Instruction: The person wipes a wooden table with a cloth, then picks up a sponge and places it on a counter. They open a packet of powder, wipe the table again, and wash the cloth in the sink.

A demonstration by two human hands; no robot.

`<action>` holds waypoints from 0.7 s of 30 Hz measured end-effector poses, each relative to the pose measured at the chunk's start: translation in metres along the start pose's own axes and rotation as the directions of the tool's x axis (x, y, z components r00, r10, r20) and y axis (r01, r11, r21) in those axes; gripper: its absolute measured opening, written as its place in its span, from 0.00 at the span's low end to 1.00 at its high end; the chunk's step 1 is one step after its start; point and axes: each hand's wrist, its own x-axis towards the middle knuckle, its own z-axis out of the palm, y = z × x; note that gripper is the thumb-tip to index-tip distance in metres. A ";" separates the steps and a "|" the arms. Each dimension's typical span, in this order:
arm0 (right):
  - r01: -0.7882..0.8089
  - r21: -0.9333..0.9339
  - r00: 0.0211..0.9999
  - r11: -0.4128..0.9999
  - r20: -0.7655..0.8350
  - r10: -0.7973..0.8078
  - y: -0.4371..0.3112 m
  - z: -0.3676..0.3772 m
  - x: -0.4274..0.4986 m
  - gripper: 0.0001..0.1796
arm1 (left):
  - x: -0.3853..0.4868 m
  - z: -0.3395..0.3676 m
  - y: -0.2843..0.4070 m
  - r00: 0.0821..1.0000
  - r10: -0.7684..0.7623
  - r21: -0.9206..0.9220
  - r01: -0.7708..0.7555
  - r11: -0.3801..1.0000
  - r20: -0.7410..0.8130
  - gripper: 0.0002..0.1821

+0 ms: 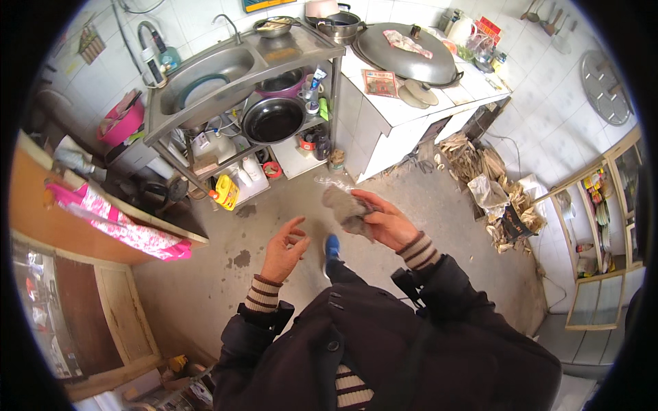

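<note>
A crumpled grey cloth (347, 208) is in my right hand (388, 221), gripped between thumb and fingers above the concrete floor. My left hand (285, 246) hangs to the left of the cloth, fingers apart and curled a little, holding nothing. Ahead of me, a stainless steel sink unit (216, 67) stands against the tiled wall. To its right is a white-tiled stove (370, 113), where a large domed metal lid (406, 51) covers the wok. A second cloth (407, 43), pinkish and patterned, lies on that lid.
A dark basin (273, 120) rests on the shelf under the sink. A yellow bottle (225, 192) stands at the unit's foot. Dry husks (483, 169) are heaped right of the stove. An open cabinet (596, 221) lines the right wall. A pink apron (118, 221) hangs at the left.
</note>
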 end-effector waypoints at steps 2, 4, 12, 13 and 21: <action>-0.061 -0.038 0.997 0.997 0.036 0.062 -0.001 0.000 0.048 0.31 | 0.025 -0.010 0.010 0.999 0.043 0.053 -0.041 0.998 -0.032 0.29; -0.105 -0.030 0.992 0.994 0.072 0.107 -0.005 -0.001 0.098 0.31 | 0.060 -0.025 0.020 0.995 0.075 0.092 -0.068 0.993 -0.068 0.32; -0.240 -0.066 0.935 0.968 0.253 0.249 -0.019 0.006 0.280 0.29 | 0.170 -0.111 0.052 0.973 -0.004 -0.039 -0.005 0.999 -0.230 0.28; -0.292 -0.119 0.923 0.949 0.227 0.312 -0.022 0.010 0.298 0.28 | 0.178 -0.121 0.058 0.964 -0.017 -0.067 -0.001 0.998 -0.267 0.26; -0.272 -0.167 0.911 0.948 0.274 0.309 -0.064 0.036 0.392 0.26 | 0.244 -0.199 0.105 0.953 0.021 0.088 0.006 0.996 -0.303 0.11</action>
